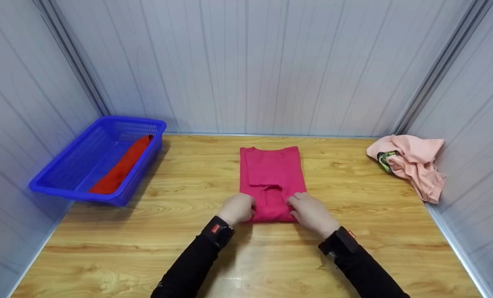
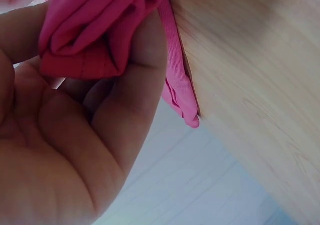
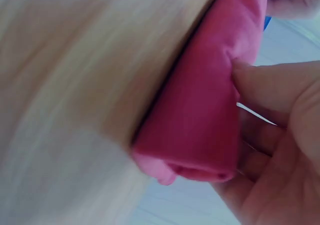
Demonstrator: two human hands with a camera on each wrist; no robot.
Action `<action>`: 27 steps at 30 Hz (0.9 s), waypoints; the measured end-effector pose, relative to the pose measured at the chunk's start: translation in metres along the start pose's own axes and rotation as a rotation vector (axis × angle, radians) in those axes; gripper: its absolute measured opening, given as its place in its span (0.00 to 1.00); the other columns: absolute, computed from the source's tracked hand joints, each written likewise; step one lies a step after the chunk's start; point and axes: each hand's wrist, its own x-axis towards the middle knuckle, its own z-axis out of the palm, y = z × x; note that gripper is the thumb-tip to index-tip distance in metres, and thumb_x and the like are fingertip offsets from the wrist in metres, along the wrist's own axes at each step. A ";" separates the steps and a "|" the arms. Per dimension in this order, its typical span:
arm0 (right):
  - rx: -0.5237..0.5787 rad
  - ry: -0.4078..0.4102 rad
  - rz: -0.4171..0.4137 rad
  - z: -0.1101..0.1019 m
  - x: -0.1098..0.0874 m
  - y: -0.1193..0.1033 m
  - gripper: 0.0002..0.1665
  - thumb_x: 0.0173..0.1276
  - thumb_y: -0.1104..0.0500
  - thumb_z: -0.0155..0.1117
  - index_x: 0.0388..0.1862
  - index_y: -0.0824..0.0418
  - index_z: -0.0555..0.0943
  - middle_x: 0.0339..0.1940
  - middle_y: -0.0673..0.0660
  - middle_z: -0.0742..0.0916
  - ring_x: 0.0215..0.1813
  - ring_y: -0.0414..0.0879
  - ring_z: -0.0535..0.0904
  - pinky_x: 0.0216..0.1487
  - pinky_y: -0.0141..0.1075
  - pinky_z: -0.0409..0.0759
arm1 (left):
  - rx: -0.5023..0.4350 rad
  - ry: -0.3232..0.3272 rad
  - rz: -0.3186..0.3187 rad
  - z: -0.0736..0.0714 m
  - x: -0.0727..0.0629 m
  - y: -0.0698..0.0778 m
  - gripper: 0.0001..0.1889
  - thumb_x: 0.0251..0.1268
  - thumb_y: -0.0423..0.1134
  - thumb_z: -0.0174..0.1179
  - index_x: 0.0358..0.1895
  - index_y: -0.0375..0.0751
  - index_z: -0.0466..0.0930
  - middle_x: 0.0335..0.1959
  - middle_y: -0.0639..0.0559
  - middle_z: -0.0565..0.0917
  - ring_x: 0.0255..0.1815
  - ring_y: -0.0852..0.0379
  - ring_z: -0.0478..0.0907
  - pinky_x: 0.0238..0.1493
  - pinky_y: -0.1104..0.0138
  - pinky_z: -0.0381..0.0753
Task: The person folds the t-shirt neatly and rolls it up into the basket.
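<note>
A deep pink shirt (image 1: 273, 167) lies on the wooden table as a folded rectangle, its near end rolled over into a thick fold. My left hand (image 1: 238, 207) holds the left end of that fold; in the left wrist view, fingers and thumb curl round the layered cloth (image 2: 95, 32). At the opposite end, my right hand (image 1: 312, 213) grips the roll. Seen from the right wrist, the thumb presses one side of the rolled cloth (image 3: 200, 120) while the other fingers are partly hidden behind it.
A blue plastic basket (image 1: 101, 118) stands at the left, with a folded red cloth (image 1: 124, 167) inside. Crumpled on the right by the wall is a pale pink garment (image 1: 416, 157) with a green print. Panelled walls (image 1: 246, 66) enclose the table (image 1: 180, 174) at back and sides.
</note>
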 end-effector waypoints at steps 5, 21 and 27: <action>-0.099 0.134 -0.101 -0.001 -0.003 -0.011 0.18 0.53 0.63 0.76 0.42 0.61 0.81 0.39 0.56 0.82 0.43 0.53 0.78 0.43 0.44 0.79 | -0.003 -0.003 -0.001 0.001 0.002 -0.001 0.03 0.56 0.33 0.65 0.27 0.44 0.85 0.29 0.51 0.85 0.35 0.50 0.82 0.37 0.58 0.82; -0.085 0.071 -0.115 0.005 -0.008 -0.012 0.26 0.46 0.65 0.78 0.47 0.63 0.79 0.41 0.58 0.81 0.43 0.55 0.76 0.45 0.45 0.79 | 0.000 0.037 0.020 0.004 0.001 -0.003 0.03 0.55 0.34 0.65 0.26 0.42 0.82 0.27 0.50 0.84 0.33 0.49 0.83 0.33 0.58 0.81; -0.053 0.018 -0.096 0.008 -0.006 -0.008 0.30 0.47 0.65 0.79 0.50 0.64 0.78 0.44 0.59 0.80 0.46 0.55 0.76 0.48 0.46 0.79 | 0.018 0.033 0.019 0.005 -0.002 -0.002 0.04 0.57 0.35 0.65 0.27 0.43 0.81 0.27 0.50 0.84 0.32 0.49 0.83 0.32 0.57 0.82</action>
